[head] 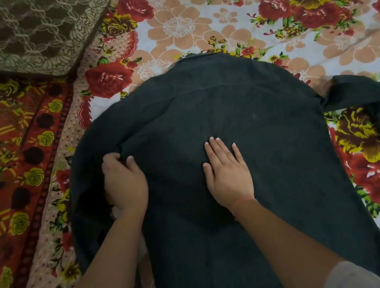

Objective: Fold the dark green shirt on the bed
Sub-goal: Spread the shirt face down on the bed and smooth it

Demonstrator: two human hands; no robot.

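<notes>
The dark green shirt (227,107) lies back-up on the flowered bed sheet (196,22), collar at the far end. Its right sleeve trails off to the right edge. My left hand (124,182) grips the cloth at the shirt's left side, where the left sleeve meets the body, fingers curled into a fold. My right hand (228,175) rests flat on the middle of the shirt's back, fingers spread, holding nothing.
A brown patterned pillow (27,34) lies at the far left corner. A red and yellow flowered cloth (12,161) covers the left strip of the bed. The sheet stretches on beyond the collar and to the right.
</notes>
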